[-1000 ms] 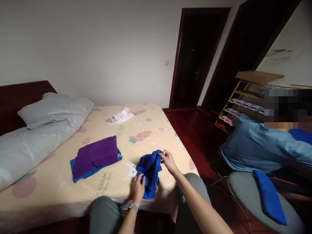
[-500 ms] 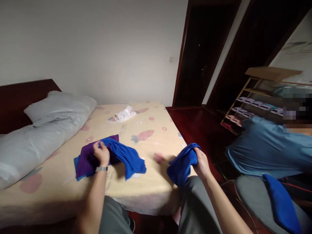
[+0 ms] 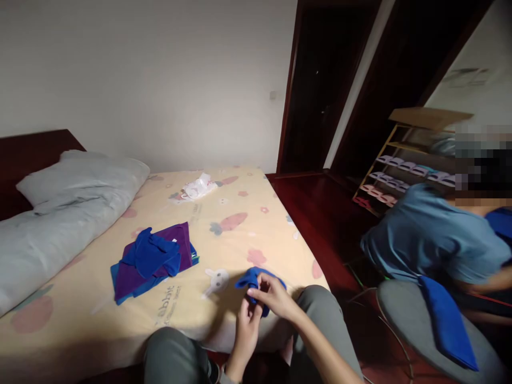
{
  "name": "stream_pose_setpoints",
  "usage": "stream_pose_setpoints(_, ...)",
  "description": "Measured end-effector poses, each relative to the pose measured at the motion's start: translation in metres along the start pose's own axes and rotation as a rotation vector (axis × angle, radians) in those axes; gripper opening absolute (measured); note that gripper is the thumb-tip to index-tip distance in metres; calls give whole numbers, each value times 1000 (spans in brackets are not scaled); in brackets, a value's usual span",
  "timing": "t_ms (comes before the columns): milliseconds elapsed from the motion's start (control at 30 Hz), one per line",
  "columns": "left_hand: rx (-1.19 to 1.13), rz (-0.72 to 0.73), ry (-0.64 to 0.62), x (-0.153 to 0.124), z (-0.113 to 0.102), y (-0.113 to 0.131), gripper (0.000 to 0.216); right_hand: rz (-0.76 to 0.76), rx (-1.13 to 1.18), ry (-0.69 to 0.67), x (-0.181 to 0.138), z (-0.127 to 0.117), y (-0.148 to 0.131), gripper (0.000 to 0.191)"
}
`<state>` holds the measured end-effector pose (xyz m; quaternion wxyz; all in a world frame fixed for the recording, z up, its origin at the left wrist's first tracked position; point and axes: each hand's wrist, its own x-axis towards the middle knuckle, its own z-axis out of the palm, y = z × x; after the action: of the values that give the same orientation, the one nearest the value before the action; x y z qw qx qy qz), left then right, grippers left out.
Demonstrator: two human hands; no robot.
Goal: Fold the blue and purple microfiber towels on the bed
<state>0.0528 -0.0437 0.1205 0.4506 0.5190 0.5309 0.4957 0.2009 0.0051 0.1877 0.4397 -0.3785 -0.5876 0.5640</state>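
Observation:
Close together at the near edge of the bed, my left hand (image 3: 248,321) and my right hand (image 3: 277,296) both pinch a blue cloth (image 3: 247,278). The cloth is bunched, partly covered by the fingers, and hangs over the bed's edge. To the left lies a small pile: a crumpled blue cloth (image 3: 154,256) on top of a purple cloth (image 3: 130,281), with a lighter blue cloth (image 3: 141,289) showing beneath. Nothing touches that pile.
The bed (image 3: 236,245) has a patterned yellow sheet. On it are a grey quilt (image 3: 80,213) and a white plastic bag (image 3: 198,188). At right, a person in a blue shirt (image 3: 432,240) sits behind a grey seat (image 3: 404,314) bearing a blue cloth (image 3: 450,325). Slippers fill a rack (image 3: 384,140).
My left hand has let go of the blue cloth on the pile and moved right to the other blue cloth. My right hand has moved left with that cloth, and both hands now meet.

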Motion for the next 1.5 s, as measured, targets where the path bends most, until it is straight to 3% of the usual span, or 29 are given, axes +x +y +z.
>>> stream_pose_setpoints(33,-28,0,25,-12,13,1,48,-8,-17,-3,-5,6,1,45)
stream_pose_setpoints(100,-30,10,63,-24,17,9,49,-10,1,-1,-16,14,-2,47)
stream_pose_setpoints(300,150,176,18,-30,-27,58,46,-54,55,20,-37,24,-31,51)
stream_pose_setpoints(433,24,146,-109,-44,-32,76,49,-65,115,6,-48,28,-45,53)
stream_pose_setpoints(533,-59,106,-122,-53,-32,79,46,-65,124,-43,-56,29,-47,54)
stream_pose_setpoints(633,-23,102,-53,-56,-35,82,32,-47,121,-72,-61,28,-49,55)
stream_pose_setpoints(767,38,125,65,-48,-45,94,28,-18,96,-38,-65,20,-63,53)
stream_pose_setpoints(933,109,238,296,-17,-90,116,25,-44,-1,52,-63,-24,-92,44)
stream_pose_setpoints(1000,161,269,282,-3,-110,126,22,-75,-76,103,-59,-46,-99,38)
stream_pose_setpoints(1133,462,402,101,19,-135,144,25,-98,-304,127,-47,-78,-112,20)
stream_pose_setpoints(1267,915,558,-60,42,-144,141,29,-355,-882,248,-35,-93,-122,19)
stream_pose_setpoints(1367,1153,573,83,62,-149,129,28,-504,-1310,380,-25,-101,-116,28)
stream_pose_setpoints(1500,1185,632,426,76,-148,119,26,-463,-1402,465,-15,-114,-84,29)
